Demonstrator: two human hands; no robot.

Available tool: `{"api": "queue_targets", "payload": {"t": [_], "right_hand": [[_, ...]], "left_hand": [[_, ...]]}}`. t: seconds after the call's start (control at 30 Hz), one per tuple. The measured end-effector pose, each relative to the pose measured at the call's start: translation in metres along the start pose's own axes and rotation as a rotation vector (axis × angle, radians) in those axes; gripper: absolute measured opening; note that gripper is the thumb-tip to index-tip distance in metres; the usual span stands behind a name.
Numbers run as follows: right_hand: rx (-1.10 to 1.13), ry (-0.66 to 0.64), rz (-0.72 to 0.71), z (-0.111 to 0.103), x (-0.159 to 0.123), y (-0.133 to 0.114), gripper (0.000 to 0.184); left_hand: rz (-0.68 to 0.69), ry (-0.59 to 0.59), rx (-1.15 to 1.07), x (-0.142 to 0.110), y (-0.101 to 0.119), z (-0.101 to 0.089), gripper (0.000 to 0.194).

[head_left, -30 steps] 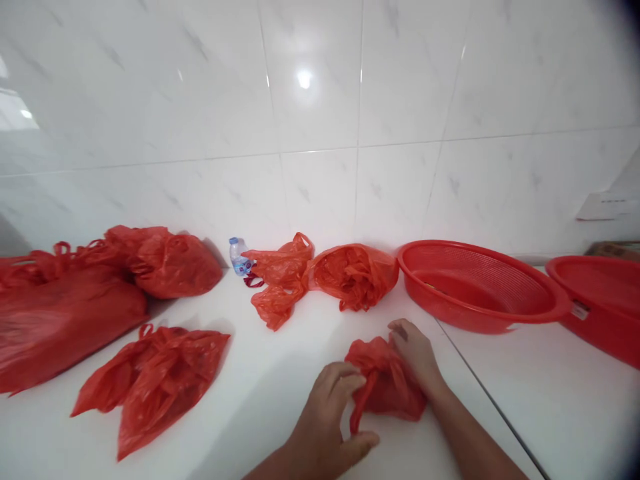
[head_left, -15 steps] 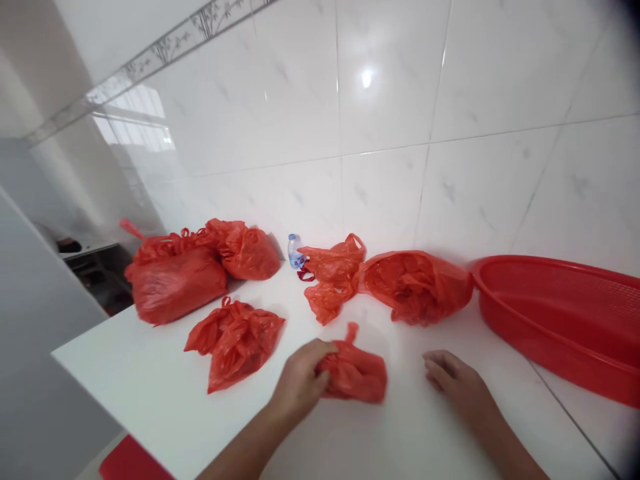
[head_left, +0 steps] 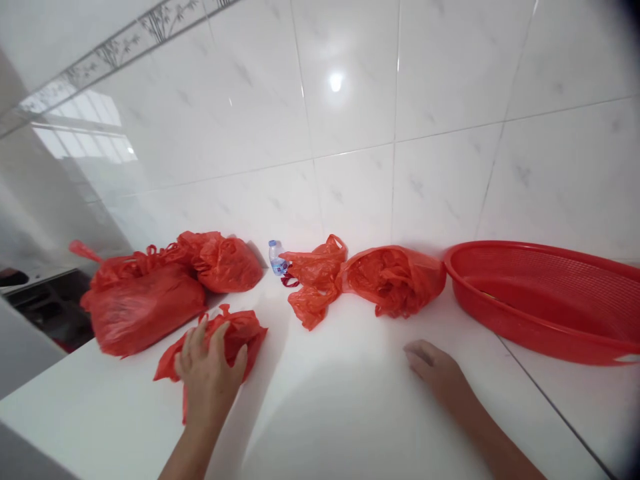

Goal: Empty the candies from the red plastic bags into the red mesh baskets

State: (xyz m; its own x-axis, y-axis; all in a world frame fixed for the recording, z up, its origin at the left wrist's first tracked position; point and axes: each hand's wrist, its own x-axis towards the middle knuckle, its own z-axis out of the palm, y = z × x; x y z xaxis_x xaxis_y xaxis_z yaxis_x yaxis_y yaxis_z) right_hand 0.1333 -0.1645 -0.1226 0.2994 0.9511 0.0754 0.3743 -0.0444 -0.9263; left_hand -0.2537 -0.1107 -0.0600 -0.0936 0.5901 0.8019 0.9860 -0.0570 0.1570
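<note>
My left hand [head_left: 207, 373] is spread over a small heap of knotted red plastic bags [head_left: 250, 327] at the left of the white table. Its fingers are apart and touch or hover just above the bags; the hand hides part of the heap. Over the right part of the tabletop, my right hand [head_left: 435, 367] is loosely curled, its fingers together with nothing visible in them. Beyond it a large open red bag [head_left: 400, 277] holds crumpled red plastic. Beside that bag lies a flat, crumpled red bag [head_left: 317, 273].
Full, tied red bags [head_left: 150, 307] stand at the back left against the tiled wall [head_left: 350, 180]. A small clear bottle [head_left: 277, 260] with a blue cap is by the wall. On the right sits a red plastic basket [head_left: 530, 333]. A seam crosses the white tabletop [head_left: 340, 413].
My left hand has carried the small red bag from the middle to the left heap and spread its fingers. The view has turned slightly right; my right hand remains curled.
</note>
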Motion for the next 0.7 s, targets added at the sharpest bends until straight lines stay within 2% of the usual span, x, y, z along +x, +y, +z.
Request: {"api": "queue_targets", "payload": {"t": [0.07,0.13,0.23,0.3,0.43,0.5,0.57,0.63,0.7], "right_hand": [[0.005,-0.001,-0.010,0.000,0.000,-0.001,0.021],[0.002,-0.005,-0.010,0.000,-0.001,-0.002,0.021],[0.012,-0.013,-0.006,0.000,0.000,-0.002,0.020],[0.023,-0.018,-0.007,0.001,0.001,0.000,0.019],[0.066,-0.028,-0.026,0.001,0.004,0.004,0.016],[0.084,-0.033,-0.045,0.001,0.004,0.004,0.014],[0.091,-0.048,-0.062,0.002,0.004,0.003,0.015],[0.117,-0.051,-0.051,0.002,0.004,0.000,0.019],[0.163,-0.026,-0.012,0.004,0.004,-0.002,0.030]], "left_hand": [[0.167,-0.016,-0.133,0.001,0.018,0.008,0.039],[0.285,-0.104,-0.267,0.006,0.038,0.018,0.039],[0.346,-0.260,-0.437,0.021,0.068,0.040,0.046],[0.302,-0.296,-0.529,0.030,0.084,0.059,0.051],[0.013,-0.354,-0.636,0.035,0.103,0.099,0.067],[-0.064,-0.435,-0.671,0.025,0.108,0.111,0.062],[-0.037,-0.511,-0.706,0.006,0.114,0.114,0.043],[0.025,-0.570,-0.744,-0.017,0.123,0.108,0.023],[0.110,-0.616,-0.792,-0.038,0.135,0.095,0.017]]}}
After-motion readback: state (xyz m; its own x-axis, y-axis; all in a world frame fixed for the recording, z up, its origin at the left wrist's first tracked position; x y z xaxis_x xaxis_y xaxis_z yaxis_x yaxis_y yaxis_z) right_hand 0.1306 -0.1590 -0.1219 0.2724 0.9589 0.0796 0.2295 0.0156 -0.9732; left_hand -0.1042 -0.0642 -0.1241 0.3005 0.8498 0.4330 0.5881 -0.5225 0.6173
